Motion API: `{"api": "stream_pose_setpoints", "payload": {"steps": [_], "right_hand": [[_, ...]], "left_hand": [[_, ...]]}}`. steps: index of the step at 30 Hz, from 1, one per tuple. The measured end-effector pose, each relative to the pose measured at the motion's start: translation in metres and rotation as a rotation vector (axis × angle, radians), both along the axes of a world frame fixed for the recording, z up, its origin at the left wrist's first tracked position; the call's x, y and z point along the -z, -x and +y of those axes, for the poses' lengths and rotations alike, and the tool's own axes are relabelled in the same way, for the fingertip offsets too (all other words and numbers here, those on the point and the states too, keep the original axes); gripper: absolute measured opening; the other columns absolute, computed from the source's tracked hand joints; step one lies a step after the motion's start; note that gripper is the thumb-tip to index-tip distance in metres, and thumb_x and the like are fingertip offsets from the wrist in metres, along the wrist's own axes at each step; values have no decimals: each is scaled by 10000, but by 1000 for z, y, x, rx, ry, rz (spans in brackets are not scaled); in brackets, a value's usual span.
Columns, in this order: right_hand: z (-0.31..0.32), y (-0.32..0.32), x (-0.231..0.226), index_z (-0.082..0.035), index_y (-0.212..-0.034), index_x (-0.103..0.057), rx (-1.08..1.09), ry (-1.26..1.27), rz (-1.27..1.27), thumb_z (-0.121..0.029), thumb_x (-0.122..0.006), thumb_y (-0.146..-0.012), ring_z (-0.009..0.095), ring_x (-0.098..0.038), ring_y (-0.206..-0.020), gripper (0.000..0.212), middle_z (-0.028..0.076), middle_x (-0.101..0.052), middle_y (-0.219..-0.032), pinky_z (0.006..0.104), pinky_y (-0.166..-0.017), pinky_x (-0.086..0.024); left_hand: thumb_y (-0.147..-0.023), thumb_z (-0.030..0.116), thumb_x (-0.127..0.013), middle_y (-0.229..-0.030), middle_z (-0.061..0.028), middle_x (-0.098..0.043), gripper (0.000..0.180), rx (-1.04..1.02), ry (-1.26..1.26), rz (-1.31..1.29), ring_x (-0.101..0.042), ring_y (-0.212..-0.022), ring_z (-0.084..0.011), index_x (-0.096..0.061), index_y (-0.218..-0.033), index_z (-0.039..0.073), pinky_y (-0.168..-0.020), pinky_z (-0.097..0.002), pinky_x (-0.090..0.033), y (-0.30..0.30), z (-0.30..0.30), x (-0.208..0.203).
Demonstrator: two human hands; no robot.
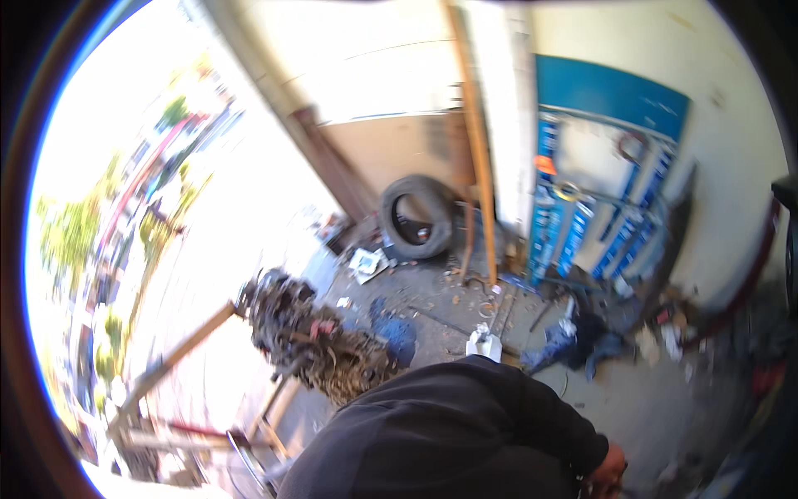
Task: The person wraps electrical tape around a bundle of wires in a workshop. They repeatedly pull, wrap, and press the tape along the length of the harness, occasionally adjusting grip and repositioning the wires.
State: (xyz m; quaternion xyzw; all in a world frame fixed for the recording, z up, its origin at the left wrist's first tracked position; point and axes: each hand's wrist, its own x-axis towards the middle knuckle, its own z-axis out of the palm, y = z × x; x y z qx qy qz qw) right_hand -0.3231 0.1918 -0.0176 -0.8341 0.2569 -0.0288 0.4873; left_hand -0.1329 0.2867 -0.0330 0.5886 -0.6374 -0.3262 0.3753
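My left arm, in a black sleeve (pixel 449 416), fills the lower middle. Its elbow is bent outward and the forearm runs down to the right. At the lower edge shows my left hand (pixel 613 467), blurred and partly cut off. Its fingers look curled; what they hold, if anything, I cannot make out. My right hand is out of view. Beyond the sleeve stands a greasy engine block (pixel 307 333) with a rough, dark surface, apart from my hand.
A worn tyre (pixel 416 216) leans by the wall near a wooden post (pixel 478 150). A blue-and-white panel (pixel 611 175) stands at right. Dark rags (pixel 586 337), a white container (pixel 483 343) and litter lie on the floor. A wooden frame (pixel 179 358) is at left.
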Motion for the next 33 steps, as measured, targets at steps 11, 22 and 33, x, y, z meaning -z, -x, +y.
{"api": "stream_pose_setpoints", "payload": {"steps": [11, 22, 33], "right_hand": [[-11, -56, -1, -82, -1412, -589, 18, -491, 257, -441, -706, -1019, 318, -702, -1040, 545, 173, -718, -1172, 530, -847, -590], [-3, -10, -49, -3, -1193, -629, 157, -611, 35, -300, -592, -1088, 231, -713, -817, 317, 113, -701, -948, 384, -698, -603], [14, -10, -89, 22, -1014, -648, 506, -118, -132, -231, -789, -919, 325, -646, -883, 305, 159, -630, -964, 434, -808, -521]], "left_hand": [[-990, 317, -657, -1050, -137, -789, 273, -49, -98, 249, -757, -940, -302, -782, -1123, 113, -813, -478, -600, -12, -32, 49], [-857, 229, -787, -1012, -181, -757, 344, -376, 85, 279, -753, -929, -361, -747, -1153, 59, -801, -475, -596, -3, 14, -16], [-1001, 145, -691, -839, -222, -727, 232, -133, -7, -166, -712, -783, -461, -647, -1207, 51, -674, -531, -553, -11, 23, -90]]}}
